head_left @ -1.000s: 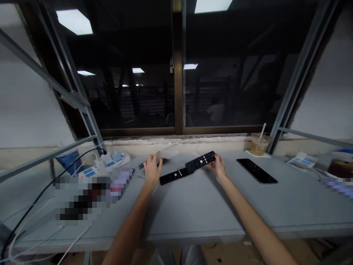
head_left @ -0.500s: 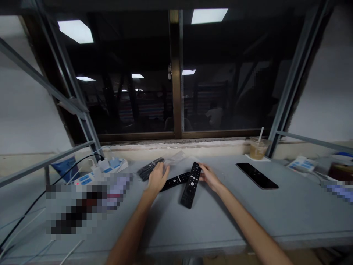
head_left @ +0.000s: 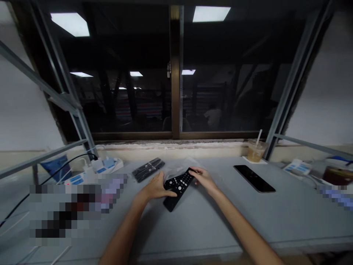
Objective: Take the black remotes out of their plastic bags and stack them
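Observation:
A black remote control (head_left: 179,188) with white buttons lies slanted over a second black remote control (head_left: 170,182), which is partly covered. With my right hand (head_left: 203,179) I grip the upper end of the front remote, thumb on its face. My left hand (head_left: 156,187) is closed at the left ends of the pair, its thumb across the lower part of the front remote; the other fingers are mostly hidden. Behind both remotes lies a clear plastic bag (head_left: 190,162). Left of it, apart from my hands, rest dark remotes in clear wrapping (head_left: 149,169).
A smartphone (head_left: 254,178) lies on the grey table (head_left: 220,235) at right, with a drink cup and straw (head_left: 256,151) behind it. Power strips (head_left: 93,171) and cables occupy the left side. Metal posts (head_left: 78,121) flank the window.
My left hand has come right and down onto the remotes, thumb now over the front one. The front remote has tilted more, its lower end shifting left. The view has shifted slightly.

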The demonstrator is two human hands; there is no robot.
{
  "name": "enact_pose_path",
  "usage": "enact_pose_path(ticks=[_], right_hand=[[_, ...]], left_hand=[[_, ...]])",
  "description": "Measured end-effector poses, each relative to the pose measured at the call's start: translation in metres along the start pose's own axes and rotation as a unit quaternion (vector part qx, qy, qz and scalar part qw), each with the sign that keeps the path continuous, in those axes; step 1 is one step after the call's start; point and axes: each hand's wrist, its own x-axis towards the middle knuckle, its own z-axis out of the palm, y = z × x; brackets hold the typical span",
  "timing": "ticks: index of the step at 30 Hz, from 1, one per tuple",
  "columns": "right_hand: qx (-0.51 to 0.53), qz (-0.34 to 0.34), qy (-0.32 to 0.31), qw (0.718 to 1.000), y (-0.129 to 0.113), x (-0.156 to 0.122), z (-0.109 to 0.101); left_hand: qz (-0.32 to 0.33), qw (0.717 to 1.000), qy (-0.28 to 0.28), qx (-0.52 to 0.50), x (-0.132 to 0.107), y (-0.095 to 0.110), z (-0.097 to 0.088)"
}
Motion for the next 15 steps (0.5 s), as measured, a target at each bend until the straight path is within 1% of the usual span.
enact_pose_path(ticks=[3,6,12,15], right_hand=[[-0.011,-0.001,-0.008,1.0,0.003,0.001,0.001],[-0.028,0.003,-0.013,0.999,0.005,0.002,0.0],[-0.034,0.032,-0.056,0.997,0.008,0.001,-0.002],[-0.045,0.062,-0.061,0.995,0.009,-0.001,-0.003]], left_hand=[[-0.004,1.0,-0.026,-0.015,-0.003,0.01,-0.004],[-0.001,0.999,-0.031,-0.027,-0.003,0.013,-0.004],[0.024,1.0,-0.012,0.015,0.0,0.007,0.007],[0.044,0.999,-0.006,0.018,0.002,0.003,0.009]])
